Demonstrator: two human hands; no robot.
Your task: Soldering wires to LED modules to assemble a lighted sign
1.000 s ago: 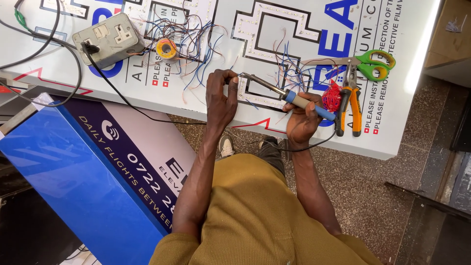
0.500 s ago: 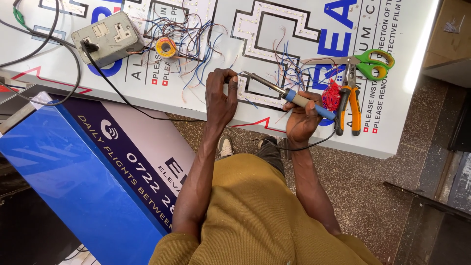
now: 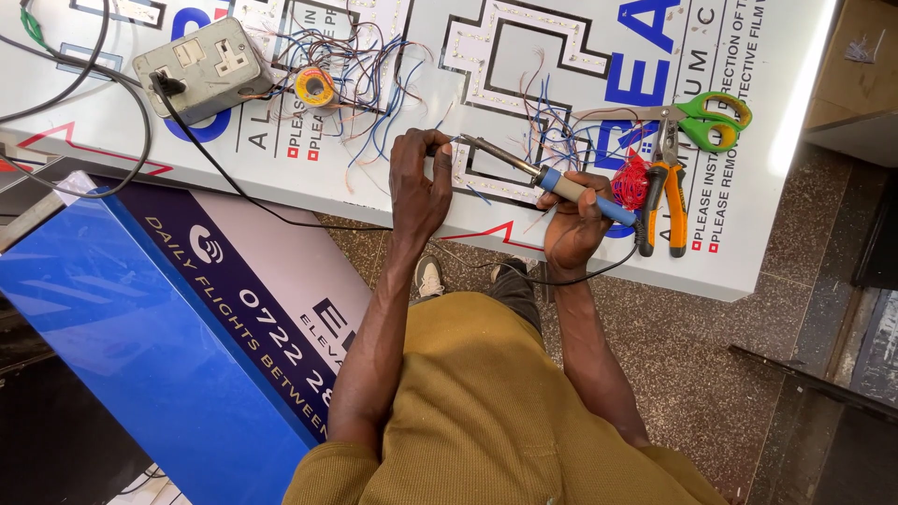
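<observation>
My right hand (image 3: 571,220) grips a soldering iron (image 3: 547,178) by its blue and tan handle, with the metal tip aimed left toward my left hand. My left hand (image 3: 418,182) rests on the white sign panel (image 3: 393,103), fingers pinched on a thin wire at the iron's tip. Strips of small lights and loose blue, red and brown wires (image 3: 552,122) run over the panel around both hands.
A grey socket box (image 3: 201,67) with a black cable and a yellow solder reel (image 3: 315,87) lie at the upper left. Green-handled scissors (image 3: 702,117), orange-handled pliers (image 3: 666,192) and a red wire bundle (image 3: 631,180) lie right of my right hand. A blue sign box (image 3: 140,337) stands lower left.
</observation>
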